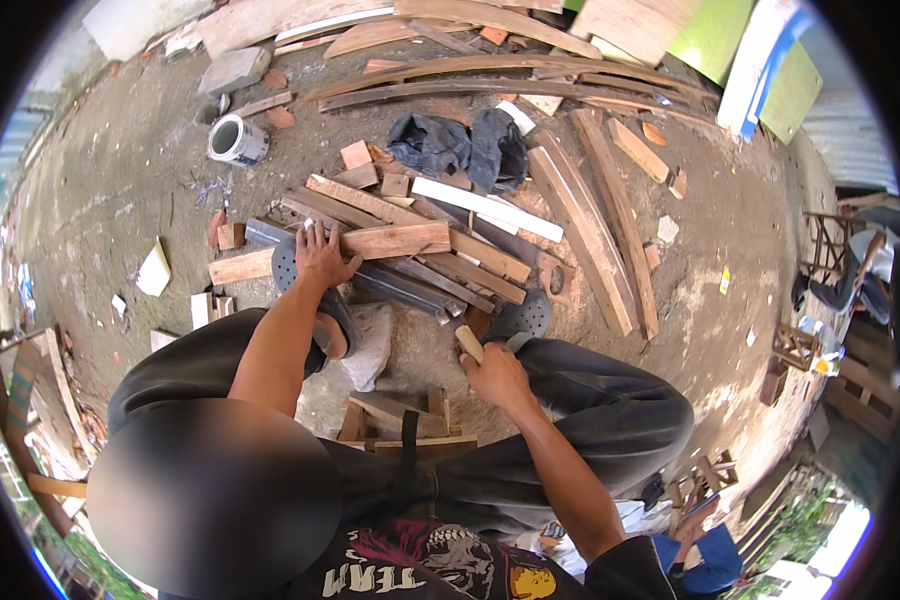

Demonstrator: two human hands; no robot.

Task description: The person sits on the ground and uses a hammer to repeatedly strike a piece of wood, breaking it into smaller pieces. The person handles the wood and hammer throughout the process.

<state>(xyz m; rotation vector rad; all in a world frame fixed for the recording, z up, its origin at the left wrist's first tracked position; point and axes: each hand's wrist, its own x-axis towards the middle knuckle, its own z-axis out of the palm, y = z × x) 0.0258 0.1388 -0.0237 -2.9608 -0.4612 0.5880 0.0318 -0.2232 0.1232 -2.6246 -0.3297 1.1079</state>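
My left hand (322,258) grips a short wooden board (398,240), its fingers laid over the far edge. The board lies across a heap of wood strips, close to my left clog (285,268). Under it runs a dark grey metal bar (410,288). My right hand (498,375) is closed round a pale wooden handle (469,344) near my right clog (533,312). What the handle belongs to is hard to make out. A wooden piece with a hole (555,277), like a saw handle, lies just beyond that clog.
Long planks (595,235) lie to the right of the heap, with black cloth (450,145) behind it. A dirty paint can (238,141) and a grey block (234,71) sit at the far left. Between my legs stands a low wooden frame (425,443), near a whitish sack (370,345).
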